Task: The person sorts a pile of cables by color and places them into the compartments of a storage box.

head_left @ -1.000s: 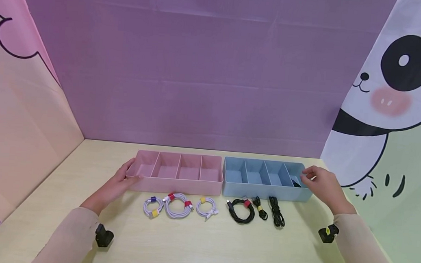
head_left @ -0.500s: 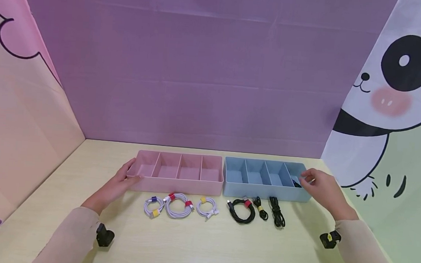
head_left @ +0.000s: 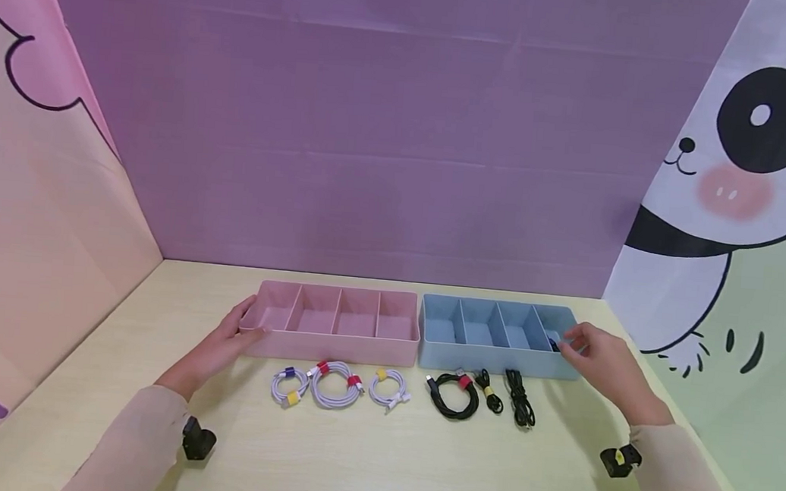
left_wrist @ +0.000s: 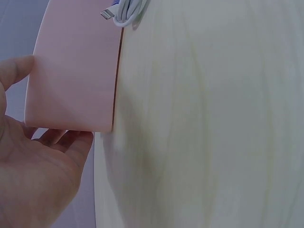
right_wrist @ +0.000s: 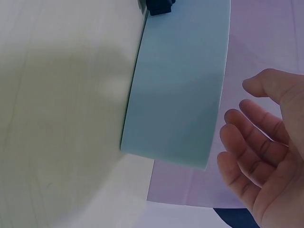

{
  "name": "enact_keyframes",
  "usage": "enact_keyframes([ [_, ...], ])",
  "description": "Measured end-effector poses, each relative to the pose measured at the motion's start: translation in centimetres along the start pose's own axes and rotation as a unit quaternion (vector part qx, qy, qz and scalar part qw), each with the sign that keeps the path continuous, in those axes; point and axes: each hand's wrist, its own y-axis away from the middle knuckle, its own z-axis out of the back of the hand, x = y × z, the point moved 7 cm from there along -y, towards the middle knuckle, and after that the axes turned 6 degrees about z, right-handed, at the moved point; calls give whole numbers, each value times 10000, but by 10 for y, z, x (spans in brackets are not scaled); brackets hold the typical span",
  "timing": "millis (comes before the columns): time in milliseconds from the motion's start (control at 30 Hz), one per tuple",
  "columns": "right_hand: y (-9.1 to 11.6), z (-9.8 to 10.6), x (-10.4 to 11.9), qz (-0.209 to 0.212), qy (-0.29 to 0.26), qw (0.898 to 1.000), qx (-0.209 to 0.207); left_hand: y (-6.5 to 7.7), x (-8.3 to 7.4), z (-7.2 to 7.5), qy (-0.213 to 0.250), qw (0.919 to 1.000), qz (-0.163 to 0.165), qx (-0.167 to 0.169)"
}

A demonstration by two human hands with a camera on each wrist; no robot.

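Left hand (head_left: 216, 346) is gripping pink divided box (head_left: 338, 349); right hand (head_left: 602, 360), loosely curled and empty, is hovering by blue divided box (head_left: 494, 361), its nearest compartment (head_left: 554, 318) holding one dark item (head_left: 553, 346), while three white cables (head_left: 335, 404) and three black cables (head_left: 494, 403) are lying unboxed between hands.

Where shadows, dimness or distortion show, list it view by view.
Head view: brightly lit, with soft shadows on the table; left wrist view: dimmer, a soft shadow beside the pink organizer, whose left edge looks slightly bowed, perhaps by the lens; right wrist view: also dim, with a broad shadow left of the blue organizer.
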Motion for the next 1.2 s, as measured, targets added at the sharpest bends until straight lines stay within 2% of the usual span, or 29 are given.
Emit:
enact_keyframes([
  [633,7,-13,8,146,-95,9998,111,4,-5,0,110,9998,-166,-15],
  [1200,11,-25,16,240,-219,9987,404,2,-3,0,45,9999,-88,-20],
])
